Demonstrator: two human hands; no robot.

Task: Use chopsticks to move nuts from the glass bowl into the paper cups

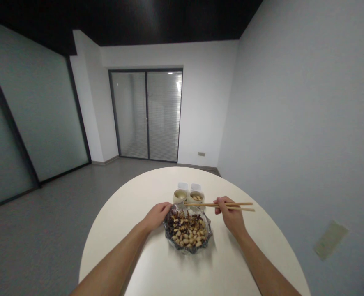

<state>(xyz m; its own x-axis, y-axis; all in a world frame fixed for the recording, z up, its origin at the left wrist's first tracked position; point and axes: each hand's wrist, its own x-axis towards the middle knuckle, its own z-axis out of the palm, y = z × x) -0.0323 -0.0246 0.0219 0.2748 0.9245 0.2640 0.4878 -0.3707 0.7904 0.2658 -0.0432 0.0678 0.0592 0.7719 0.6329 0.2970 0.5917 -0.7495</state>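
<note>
A clear glass bowl with a scalloped rim (190, 250) stands on the table, holding pale nuts in shells (192, 239) at the near side and darker, elongated pieces (178, 216) at the far left. My left hand (156, 216) grips the bowl's left rim. Between the fingers of my right hand (230, 213) is a pair of wooden chopsticks (245, 204), held almost level. Their tips reach left over the bowl's far edge, near two small cups. The left cup (180, 196) looks bare inside; in the right cup (203, 197) lie some pale nuts. Nothing is visible between the tips.
Two small white square dishes (182, 186) sit just behind the cups. Everything rests on a round cream table (117, 222). A white wall (293, 144) rises on the right, and glass doors with blinds (163, 115) are at the back.
</note>
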